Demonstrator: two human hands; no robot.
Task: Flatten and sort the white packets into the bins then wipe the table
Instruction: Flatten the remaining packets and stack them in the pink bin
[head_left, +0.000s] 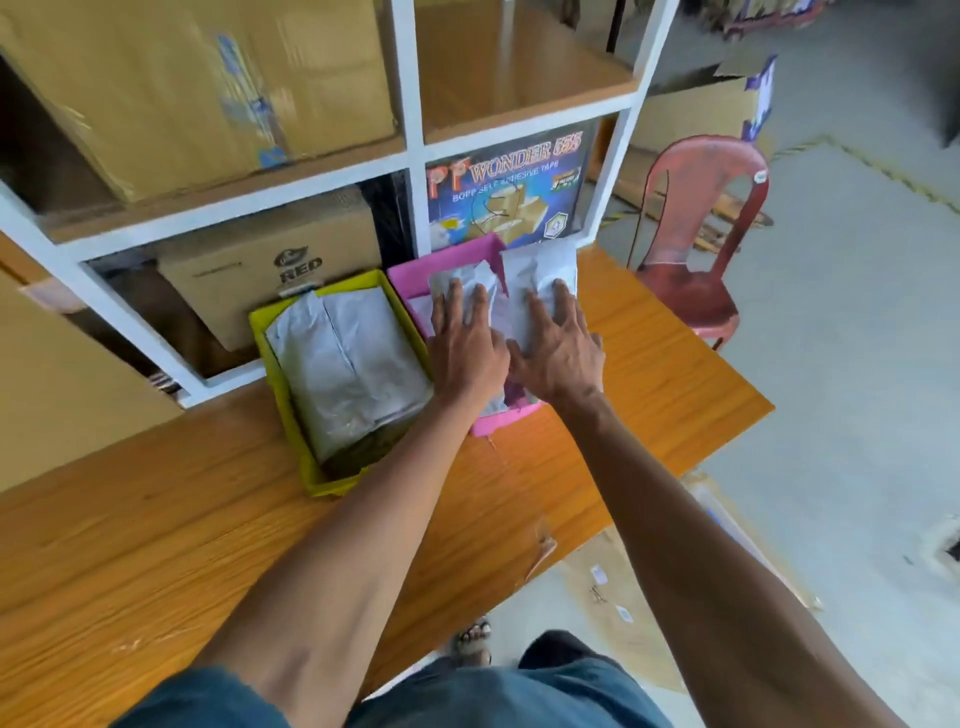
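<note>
A pink bin (410, 270) stands at the back of the wooden table (156, 519), with white packets in it. My left hand (465, 343) lies flat, fingers straight, pressing on one white packet (480, 273) in the bin's left half. My right hand (558, 348) presses with spread fingers on another white packet (540, 265) in the right half. To the left, a yellow-green bin (283, 410) holds a stack of flattened white packets (343, 364).
A white-framed shelf unit (410, 104) with cardboard boxes and a blue tape carton (506, 187) rises right behind the bins. A red plastic chair (701, 234) stands past the table's right end. Flat cardboard lies on the floor at the lower right.
</note>
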